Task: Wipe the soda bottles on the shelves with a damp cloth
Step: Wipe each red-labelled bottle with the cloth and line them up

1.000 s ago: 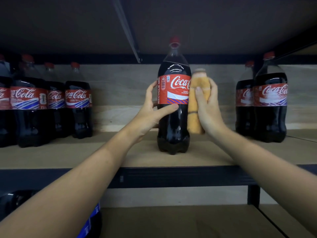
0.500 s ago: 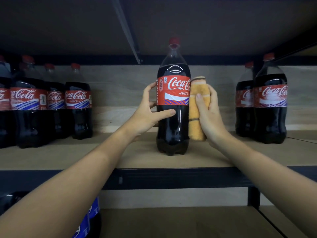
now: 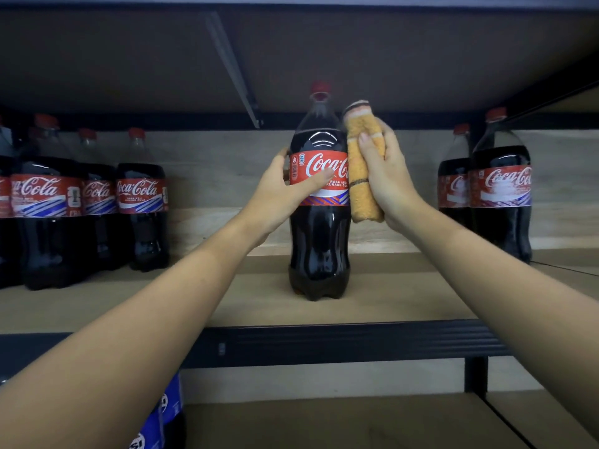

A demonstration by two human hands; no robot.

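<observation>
Presently the bottle (image 3: 319, 202) stands upright mid-shelf (image 3: 389, 306); left hand (image 3: 285, 192) steadies its label, fingers curled around it. Right hand (image 3: 387, 176) grips the cloth (image 3: 361, 163) against its right shoulder.

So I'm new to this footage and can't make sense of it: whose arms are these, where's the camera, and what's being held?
The camera sits on a person's head, looking forward and down, so both arms are theirs. The left hand steadies an upright Coca-Cola bottle on a wooden shelf. The right hand grips a folded orange cloth, pressing it against the bottle's side. More Coca-Cola bottles stand at the left and the right. A blue-labelled bottle shows on the shelf below.
</observation>
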